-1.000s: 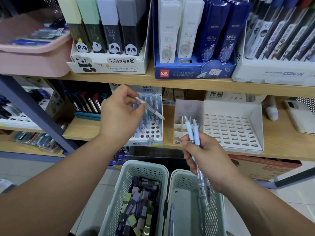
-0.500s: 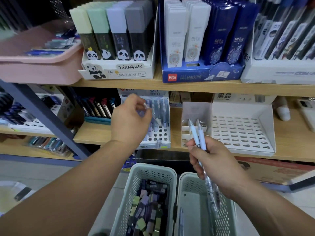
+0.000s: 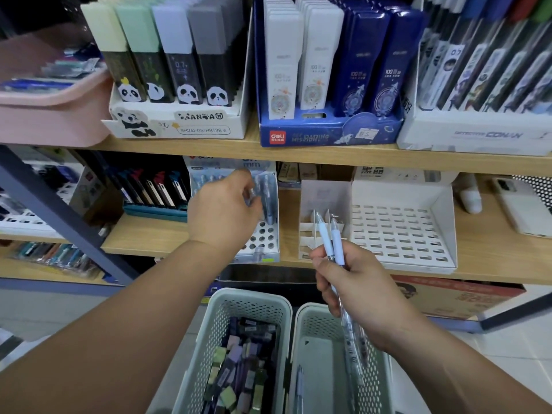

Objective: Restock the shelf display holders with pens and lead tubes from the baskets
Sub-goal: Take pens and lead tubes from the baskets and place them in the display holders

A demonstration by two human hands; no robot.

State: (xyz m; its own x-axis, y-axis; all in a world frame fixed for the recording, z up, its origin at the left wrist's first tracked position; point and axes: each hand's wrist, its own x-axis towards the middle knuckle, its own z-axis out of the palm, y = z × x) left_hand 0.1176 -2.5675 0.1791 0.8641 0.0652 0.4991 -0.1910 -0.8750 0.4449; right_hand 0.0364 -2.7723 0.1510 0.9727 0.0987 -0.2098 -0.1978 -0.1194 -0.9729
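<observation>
Two pens [image 3: 331,239] sit tight in your right hand [image 3: 358,289] above the basket [image 3: 301,316]. Your left hand [image 3: 222,210] has moved its pen [image 3: 252,194] to the holder [image 3: 264,234], fingers closed on it. Drop it in a hole.

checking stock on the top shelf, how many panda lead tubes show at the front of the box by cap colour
yellow cap: 1
green cap: 1
lilac cap: 1
grey cap: 1
total: 4 in the panda box
</observation>
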